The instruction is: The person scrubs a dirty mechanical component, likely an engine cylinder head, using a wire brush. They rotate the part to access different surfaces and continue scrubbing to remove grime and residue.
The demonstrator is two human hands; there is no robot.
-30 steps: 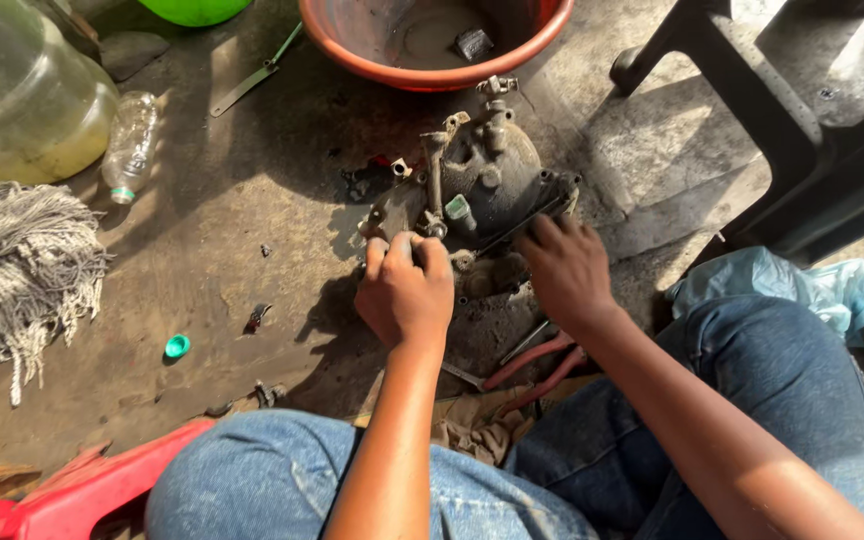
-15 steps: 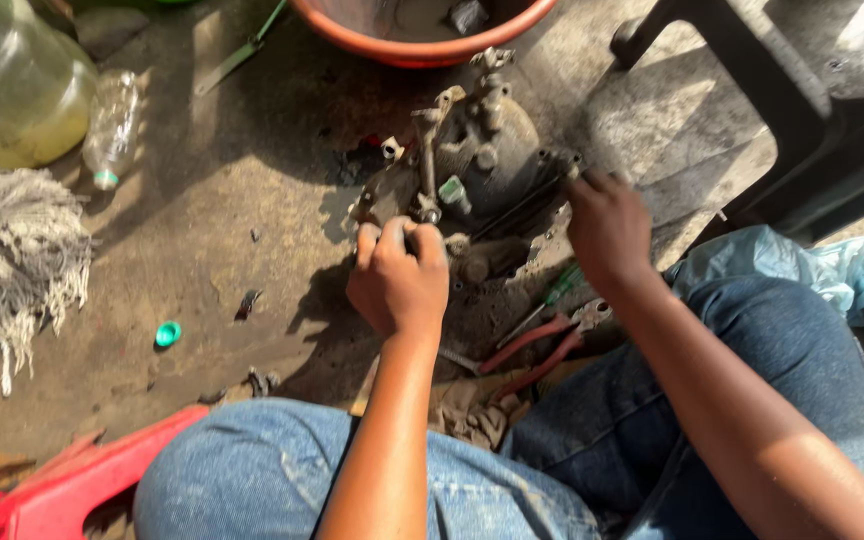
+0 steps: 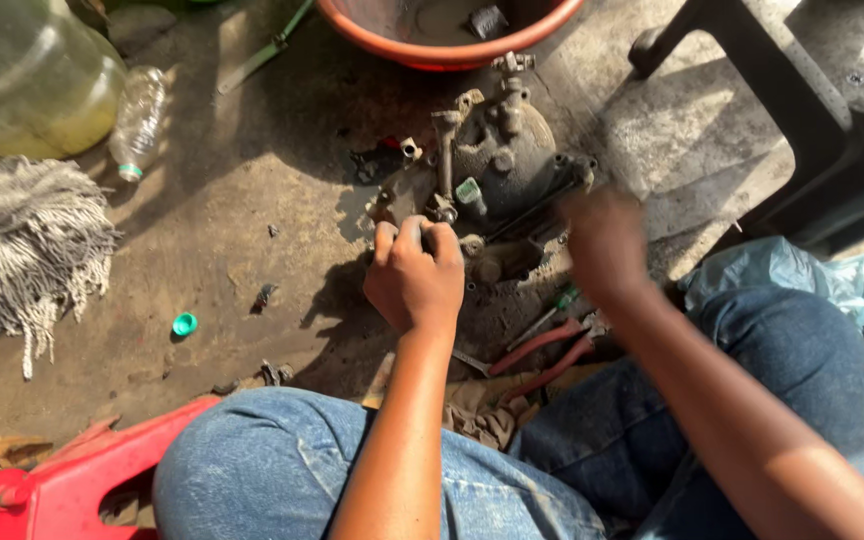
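Observation:
A dirty grey metal engine part (image 3: pixel 504 150) with pipes and fittings lies on the concrete floor between my knees. My left hand (image 3: pixel 414 275) is clenched in a fist at the part's near left edge, gripping something on it that my fingers hide. My right hand (image 3: pixel 604 240) is blurred with motion at the part's right side, over a dark rod; whether it holds anything I cannot tell. Red-handled pliers (image 3: pixel 542 355) and a green-handled screwdriver (image 3: pixel 552 308) lie on the floor just below my right hand.
An orange basin (image 3: pixel 432 45) stands beyond the part. A large clear jug (image 3: pixel 27 75), a plastic bottle (image 3: pixel 139 120) and a mop head (image 3: pixel 37 240) lie at the left. A black chair frame (image 3: pixel 802 120) and a blue plastic bag (image 3: pixel 802 280) are at the right, a red stool (image 3: pixel 72 480) near left.
My right hand has moved from the part's lower right up along its right side and is now blurred in motion. My left fist has stayed at the part's near edge.

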